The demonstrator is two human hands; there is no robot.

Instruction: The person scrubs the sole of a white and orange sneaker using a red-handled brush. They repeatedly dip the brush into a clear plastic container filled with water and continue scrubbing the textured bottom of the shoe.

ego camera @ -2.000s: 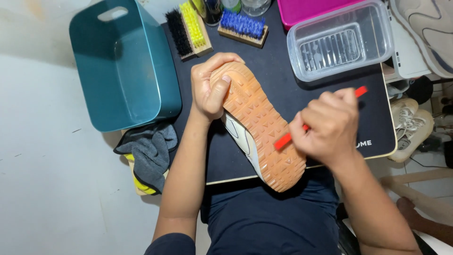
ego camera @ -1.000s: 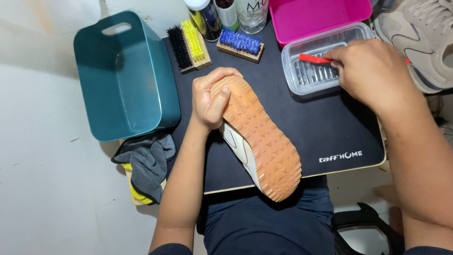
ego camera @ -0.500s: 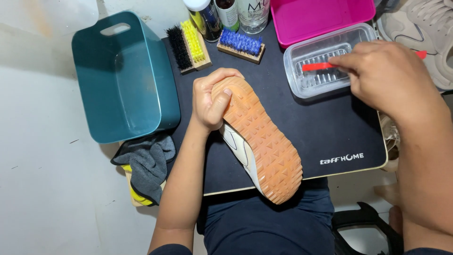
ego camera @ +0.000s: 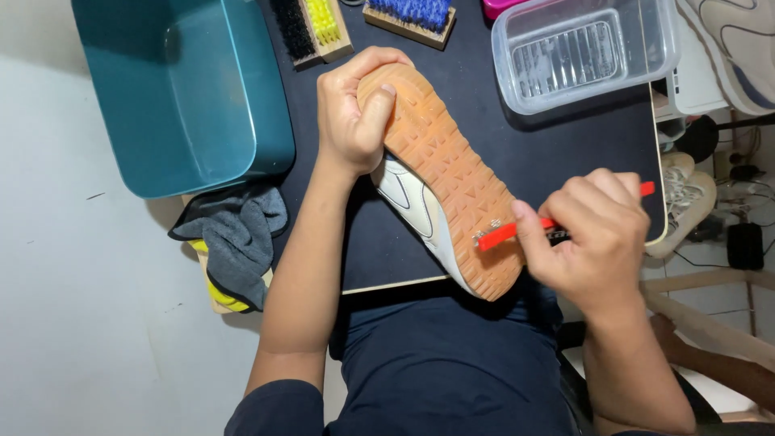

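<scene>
My left hand (ego camera: 353,113) grips the toe end of a white sneaker (ego camera: 440,182), turned so its orange rubber sole faces up over the black mat (ego camera: 565,153). My right hand (ego camera: 593,238) holds a small red-handled brush (ego camera: 504,233), its head pressed against the sole near the heel. The sneaker lies diagonally, heel toward my lap.
A teal plastic tub (ego camera: 182,89) stands at the left. Beyond the sneaker lie a black-and-yellow brush (ego camera: 311,28) and a blue brush (ego camera: 412,16). A clear plastic container (ego camera: 585,52) sits at the upper right. Grey and yellow cloths (ego camera: 234,242) hang at the mat's left edge.
My right hand has come back from the clear container with the red brush and now touches the sole near the heel. The left hand still holds the sneaker.
</scene>
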